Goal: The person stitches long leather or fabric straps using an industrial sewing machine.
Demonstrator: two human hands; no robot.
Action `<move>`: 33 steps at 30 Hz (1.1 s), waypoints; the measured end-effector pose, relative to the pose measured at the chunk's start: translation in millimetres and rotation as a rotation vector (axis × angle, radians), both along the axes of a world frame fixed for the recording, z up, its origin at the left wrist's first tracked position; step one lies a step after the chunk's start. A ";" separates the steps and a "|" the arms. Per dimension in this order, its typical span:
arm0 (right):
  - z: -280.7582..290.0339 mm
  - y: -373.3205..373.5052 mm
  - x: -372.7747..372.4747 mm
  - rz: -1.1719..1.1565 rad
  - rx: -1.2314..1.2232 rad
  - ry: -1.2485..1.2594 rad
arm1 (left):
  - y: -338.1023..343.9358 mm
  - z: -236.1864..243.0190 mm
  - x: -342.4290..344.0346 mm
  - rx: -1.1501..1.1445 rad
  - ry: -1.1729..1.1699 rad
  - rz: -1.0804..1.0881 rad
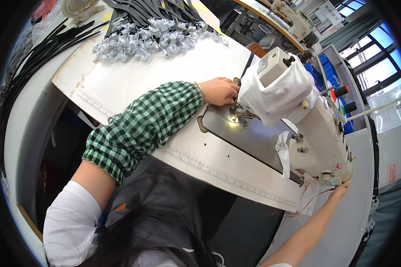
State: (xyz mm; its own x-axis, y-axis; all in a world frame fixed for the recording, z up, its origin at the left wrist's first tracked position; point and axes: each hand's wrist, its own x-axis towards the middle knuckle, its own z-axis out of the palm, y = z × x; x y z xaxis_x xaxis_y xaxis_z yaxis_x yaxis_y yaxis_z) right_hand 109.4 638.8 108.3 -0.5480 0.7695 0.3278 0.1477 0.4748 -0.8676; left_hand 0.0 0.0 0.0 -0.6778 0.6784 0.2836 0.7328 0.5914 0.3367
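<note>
Both hands at a sewing machine, one by the needle, one at its far end.

In the head view, the machine (321, 129) stands on the right side of a white table (187, 64), a white cover (278, 95) draped over its head and a light (234, 119) glowing on its metal plate (258, 138). The left hand (219, 91), below a checked sleeve (151, 120), rests beside the needle area, fingers curled close together; whether they pinch anything cannot be told. The right hand (340, 191) is at the machine's right end, near red wires (305, 202); its fingers are partly hidden, so its grip cannot be told. A white strip (282, 153) hangs on the machine's near side. Black straps (138, 11) with clear-wrapped ends (142, 40) lie heaped at the table's far edge.
</note>
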 end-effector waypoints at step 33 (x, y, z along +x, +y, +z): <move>-11.7 24.4 -6.3 0.031 -0.058 0.087 | -15.4 9.6 17.2 0.021 0.221 -0.060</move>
State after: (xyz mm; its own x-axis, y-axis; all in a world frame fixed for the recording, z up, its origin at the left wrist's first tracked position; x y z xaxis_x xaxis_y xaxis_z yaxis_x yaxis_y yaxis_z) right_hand 103.1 663.2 96.6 -0.5436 0.7715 0.3306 0.0562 0.4264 -0.9028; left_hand 17.2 -15.4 9.6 -0.5562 0.7080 0.4351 0.8237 0.5389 0.1760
